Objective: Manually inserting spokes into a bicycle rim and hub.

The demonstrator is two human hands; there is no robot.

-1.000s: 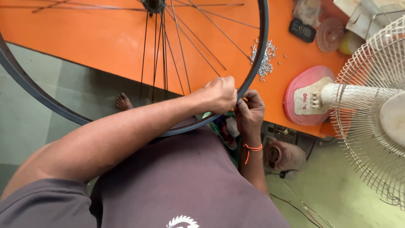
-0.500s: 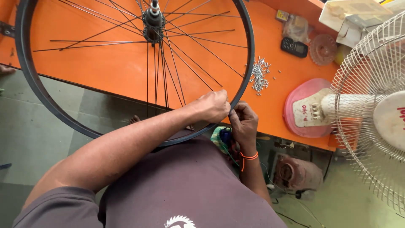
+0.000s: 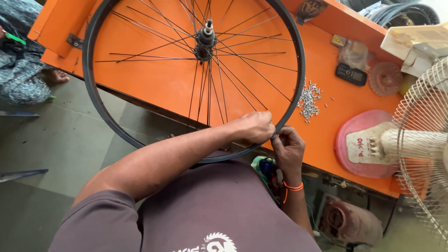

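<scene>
A black bicycle wheel rim (image 3: 93, 100) with thin spokes (image 3: 242, 60) and a central hub (image 3: 205, 39) lies over the near edge of an orange desk (image 3: 154, 84). The left hand (image 3: 254, 127) is clenched around the rim's near side; the right hand (image 3: 288, 148) pinches the rim just beside it. A pile of small metal nipples (image 3: 308, 100) lies near the desk's right edge, beside a fan (image 3: 415, 144).

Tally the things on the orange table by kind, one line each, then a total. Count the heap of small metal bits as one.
Bicycle wheel, held at the rim by the left hand and right hand: 1
Heap of small metal pieces: 1
Mobile phone: 1
Table fan: 1
Round ridged disc: 1
Clear plastic bag: 1
Total: 6
</scene>
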